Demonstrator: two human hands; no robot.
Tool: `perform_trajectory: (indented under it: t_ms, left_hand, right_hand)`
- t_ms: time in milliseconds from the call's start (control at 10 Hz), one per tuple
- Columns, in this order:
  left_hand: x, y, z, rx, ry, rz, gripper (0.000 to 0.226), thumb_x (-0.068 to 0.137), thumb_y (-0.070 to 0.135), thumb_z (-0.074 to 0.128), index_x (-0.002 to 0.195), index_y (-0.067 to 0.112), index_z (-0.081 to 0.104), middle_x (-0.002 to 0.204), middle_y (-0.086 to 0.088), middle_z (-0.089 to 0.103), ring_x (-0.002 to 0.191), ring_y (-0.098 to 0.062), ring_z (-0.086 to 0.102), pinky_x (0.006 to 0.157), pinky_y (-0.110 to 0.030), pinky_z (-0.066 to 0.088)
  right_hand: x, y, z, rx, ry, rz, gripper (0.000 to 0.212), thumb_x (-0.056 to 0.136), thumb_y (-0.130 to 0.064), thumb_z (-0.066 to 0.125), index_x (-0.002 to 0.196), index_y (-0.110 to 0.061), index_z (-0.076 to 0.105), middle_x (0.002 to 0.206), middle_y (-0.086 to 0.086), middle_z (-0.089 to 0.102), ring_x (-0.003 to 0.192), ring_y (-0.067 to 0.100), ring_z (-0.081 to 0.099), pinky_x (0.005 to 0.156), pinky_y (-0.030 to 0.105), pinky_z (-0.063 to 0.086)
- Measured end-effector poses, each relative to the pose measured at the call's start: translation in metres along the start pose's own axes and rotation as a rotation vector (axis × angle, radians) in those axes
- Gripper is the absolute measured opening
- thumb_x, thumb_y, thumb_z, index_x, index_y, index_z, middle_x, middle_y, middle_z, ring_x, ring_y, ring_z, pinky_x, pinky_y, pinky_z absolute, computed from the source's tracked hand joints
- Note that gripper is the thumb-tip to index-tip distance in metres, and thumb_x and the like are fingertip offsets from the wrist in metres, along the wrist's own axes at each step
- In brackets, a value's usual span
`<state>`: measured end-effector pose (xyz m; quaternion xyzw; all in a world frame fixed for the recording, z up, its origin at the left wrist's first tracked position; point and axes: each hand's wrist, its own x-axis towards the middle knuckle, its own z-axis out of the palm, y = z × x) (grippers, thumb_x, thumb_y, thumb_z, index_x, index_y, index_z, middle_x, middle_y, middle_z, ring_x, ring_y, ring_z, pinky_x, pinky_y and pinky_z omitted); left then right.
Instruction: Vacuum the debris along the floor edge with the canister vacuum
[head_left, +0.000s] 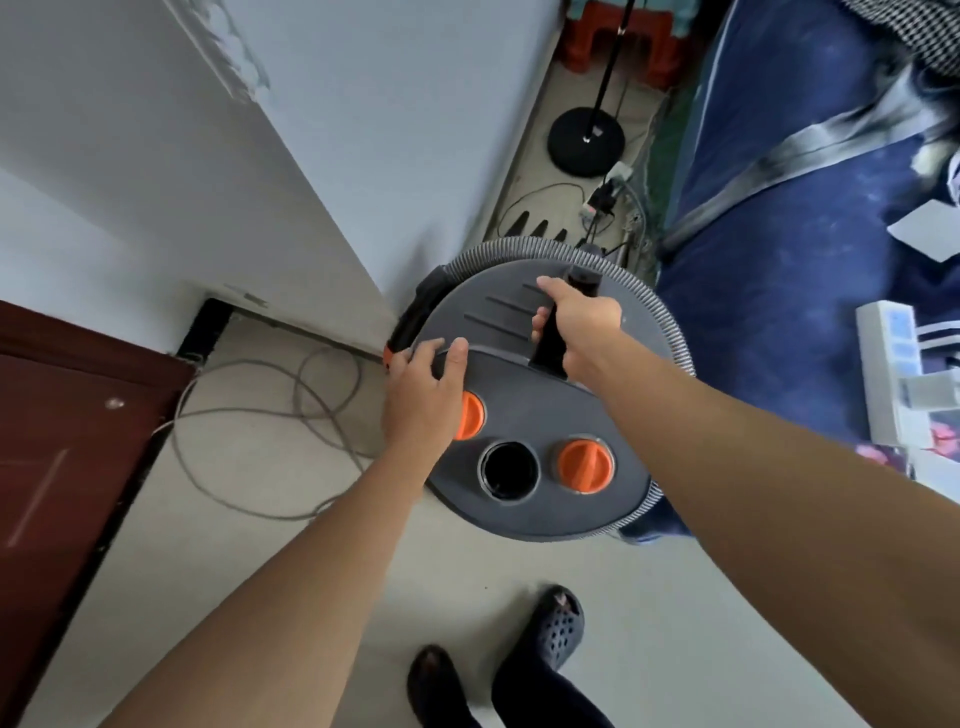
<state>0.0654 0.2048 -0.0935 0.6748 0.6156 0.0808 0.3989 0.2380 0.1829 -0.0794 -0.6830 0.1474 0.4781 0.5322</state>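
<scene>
Canister vacuum (524, 395) upright — axis vertical, handle (550, 345) gripped

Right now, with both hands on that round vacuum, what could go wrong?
1. The grey cable lies in loose loops on the floor beside the canister vacuum; a foot or the canister could catch in it.
2. The right hand grips the handle, the left hand only the lid's edge; the hose coiled round the body might slip off if it tilts.
3. Beyond it, plugs and thin wires lie near the lamp base; suction could snag them.
</scene>
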Motion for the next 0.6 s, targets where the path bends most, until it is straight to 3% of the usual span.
perform_trajectory:
  t_ms: [200,300,400,500,600]
  left_hand:
    - [-0.003,0.001,0.010,0.113,0.117,-0.001,0.043,0.096,0.053,0.040,0.109,0.024,0.068,0.143,-0.001,0.045,0.134,-0.018,0.038,0.098,-0.037,0.036]
    - [-0.001,-0.002,0.008,0.120,0.110,0.004,0.045,0.097,0.054,0.038,0.112,0.024,0.068,0.142,-0.001,0.045,0.132,-0.019,0.040,0.099,-0.039,0.036]
    - [0.001,-0.001,0.007,0.154,0.062,0.026,0.049,0.097,0.055,0.033,0.115,0.024,0.066,0.143,-0.003,0.043,0.133,-0.021,0.039,0.099,-0.039,0.037]
    - [0.000,0.000,0.001,0.210,-0.003,0.036,0.054,0.096,0.058,0.026,0.120,0.026,0.062,0.146,-0.002,0.039,0.134,-0.022,0.038,0.098,-0.041,0.037]
    - [0.002,0.002,-0.004,0.231,-0.077,0.024,0.058,0.096,0.059,0.022,0.124,0.025,0.059,0.145,-0.006,0.037,0.131,-0.029,0.038,0.100,-0.045,0.036]
  right_hand:
    - [0.006,0.001,0.005,-0.124,0.043,-0.038,0.020,0.084,-0.016,0.070,0.089,-0.002,0.056,0.058,0.008,0.055,0.035,0.017,0.050,0.042,0.025,0.047]
    - [0.006,0.001,0.005,-0.206,0.077,-0.086,0.023,0.085,-0.023,0.068,0.089,-0.003,0.057,0.060,0.008,0.060,0.040,0.017,0.057,0.046,0.028,0.051]
    - [0.004,0.001,0.000,-0.428,0.127,-0.168,0.043,0.086,-0.045,0.064,0.093,-0.004,0.052,0.076,0.007,0.064,0.063,0.021,0.063,0.063,0.037,0.055]
    - [-0.007,0.000,-0.007,-0.731,0.131,-0.191,0.070,0.087,-0.068,0.049,0.121,-0.007,0.045,0.105,0.006,0.055,0.099,0.029,0.056,0.077,0.037,0.042]
    - [-0.027,0.010,-0.027,-0.986,0.129,-0.251,0.075,0.091,-0.067,0.040,0.139,-0.009,0.038,0.129,0.012,0.055,0.117,0.032,0.052,0.081,0.038,0.038]
